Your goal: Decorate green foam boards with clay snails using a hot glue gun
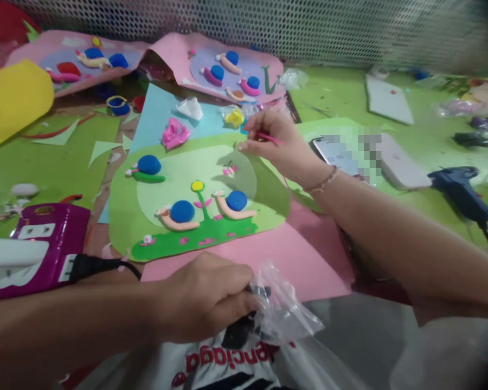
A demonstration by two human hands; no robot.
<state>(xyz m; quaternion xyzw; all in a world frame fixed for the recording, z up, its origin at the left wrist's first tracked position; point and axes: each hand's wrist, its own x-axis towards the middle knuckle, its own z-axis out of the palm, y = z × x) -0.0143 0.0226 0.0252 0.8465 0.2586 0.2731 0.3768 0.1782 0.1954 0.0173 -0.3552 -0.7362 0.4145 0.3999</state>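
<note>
Left hand (pixel 211 295) is clutching black lump (pixel 238 331) with clear bag (pixel 290 311), likely light, squishy, best cupped mid-body; right hand (pixel 273 132) is pinching pink stick (pixel 270 138).

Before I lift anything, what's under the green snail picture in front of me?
Light blue paper sticks out past the snail picture's upper edge, pink paper past its lower edge. How far they run beneath, and anything else there, is covered.
</note>
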